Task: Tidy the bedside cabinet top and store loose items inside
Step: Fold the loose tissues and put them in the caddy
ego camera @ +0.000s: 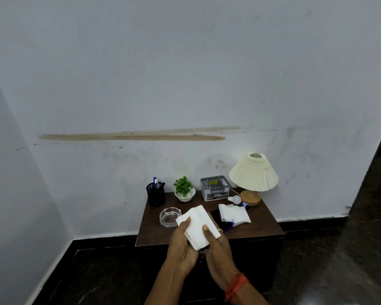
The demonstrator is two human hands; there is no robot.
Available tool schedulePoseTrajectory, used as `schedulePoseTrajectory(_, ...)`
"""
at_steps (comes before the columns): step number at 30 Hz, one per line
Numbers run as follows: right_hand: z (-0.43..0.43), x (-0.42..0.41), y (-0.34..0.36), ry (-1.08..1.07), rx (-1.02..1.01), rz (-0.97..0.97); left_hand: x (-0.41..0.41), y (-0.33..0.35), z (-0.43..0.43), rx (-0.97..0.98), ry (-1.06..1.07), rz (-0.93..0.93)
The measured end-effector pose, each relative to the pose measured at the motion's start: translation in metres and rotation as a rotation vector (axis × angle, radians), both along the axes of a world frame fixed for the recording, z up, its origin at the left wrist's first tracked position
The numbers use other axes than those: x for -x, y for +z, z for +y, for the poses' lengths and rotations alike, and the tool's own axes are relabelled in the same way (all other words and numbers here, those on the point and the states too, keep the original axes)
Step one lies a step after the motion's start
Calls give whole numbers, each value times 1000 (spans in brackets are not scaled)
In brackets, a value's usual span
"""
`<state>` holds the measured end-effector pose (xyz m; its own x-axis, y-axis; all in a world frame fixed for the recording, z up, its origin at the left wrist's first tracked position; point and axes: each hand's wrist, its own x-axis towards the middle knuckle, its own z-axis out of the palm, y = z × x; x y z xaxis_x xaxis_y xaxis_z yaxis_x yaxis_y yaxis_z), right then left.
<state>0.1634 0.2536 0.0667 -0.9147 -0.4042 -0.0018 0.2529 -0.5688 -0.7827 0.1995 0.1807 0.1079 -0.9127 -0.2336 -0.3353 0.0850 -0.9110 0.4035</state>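
Both hands, left hand (180, 236) and right hand (216, 238), clamped on tissue stack (198, 225) at lower centre; squaring step; next, cabinet (154, 230) door needs opening

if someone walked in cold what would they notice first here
Both hands, left hand and right hand, hold a stack of white tissues just above the front edge of the brown cabinet top. At the back right stands a pleated cream lamp, and a long brown smear runs across the wall above.
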Motion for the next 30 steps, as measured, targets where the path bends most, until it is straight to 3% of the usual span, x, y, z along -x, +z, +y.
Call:
schedulePoseTrajectory(16,10,12,3,-74,-137,-67,18,-16,-3,32,89,-6)
schedulePoseTrajectory(23,6,38,-8,-107,-76,-265,44,-29,-8,18,96,17)
schedulePoseTrajectory(30,-7,71,-26,-98,-138,-275,86,-49,-22,-1,143,15)
